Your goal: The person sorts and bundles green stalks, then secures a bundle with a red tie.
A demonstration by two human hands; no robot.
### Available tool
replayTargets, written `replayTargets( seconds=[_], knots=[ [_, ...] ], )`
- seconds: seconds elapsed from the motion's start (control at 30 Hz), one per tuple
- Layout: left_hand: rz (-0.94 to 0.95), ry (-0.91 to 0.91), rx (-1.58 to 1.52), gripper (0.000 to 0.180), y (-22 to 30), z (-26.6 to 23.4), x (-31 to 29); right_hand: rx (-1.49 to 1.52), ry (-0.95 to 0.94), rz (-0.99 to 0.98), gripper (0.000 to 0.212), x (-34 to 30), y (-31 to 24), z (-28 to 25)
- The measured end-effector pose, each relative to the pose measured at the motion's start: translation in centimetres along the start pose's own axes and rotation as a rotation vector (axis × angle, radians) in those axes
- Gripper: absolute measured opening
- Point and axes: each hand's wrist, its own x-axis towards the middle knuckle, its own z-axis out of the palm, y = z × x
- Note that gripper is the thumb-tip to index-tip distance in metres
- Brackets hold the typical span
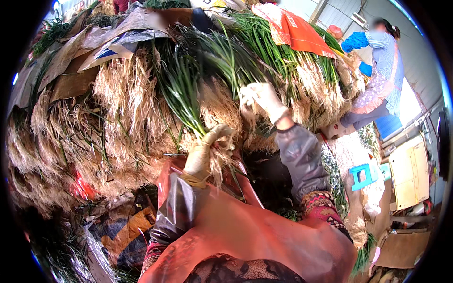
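Observation:
My left hand [203, 155], in a pale glove, is closed round a bunch of green onions [186, 101] near its root end. The long green leaves point up and away, and the pale, tangled roots [219, 162] hang below the fist. To the right, my right hand [262, 100], gloved in white, hovers by the front of the pile with its fingers curled in. Whatever is between those fingers, if anything, is too small to make out. Behind both hands lies a big heap of similar rooted plants [125, 92], with roots facing me.
An orange-red sheet [297, 33] and brown and grey sacking [71, 61] cover parts of the heap. At the right works another person [387, 66] in blue sleeves. A blue stool [362, 177] stands on the floor near a cream-coloured panel [409, 173].

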Motion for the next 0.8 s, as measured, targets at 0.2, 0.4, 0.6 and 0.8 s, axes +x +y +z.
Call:
replayTargets(
  seconds=[0.2,0.4,0.6,0.8],
  knots=[
    [-0.074,0.138,0.135,0.034,-1.3,-0.6,0.9,-0.184,-0.071,-0.43,0.042,-7.7,-6.7,5.8],
    [-0.17,0.089,0.079,0.024,-3.8,-3.6,3.1,0.2,0.022,0.025,0.037,-8.5,-4.4,7.9],
    [-0.147,0.086,0.035,0.033,-2.4,-2.2,1.1,0.267,0.03,0.099,0.028,-8.1,-4.3,8.7],
    [-0.162,0.062,0.047,0.032,-1.6,-1.5,0.7,0.373,0.104,0.196,0.025,-8.8,-4.5,8.8]
  ],
)
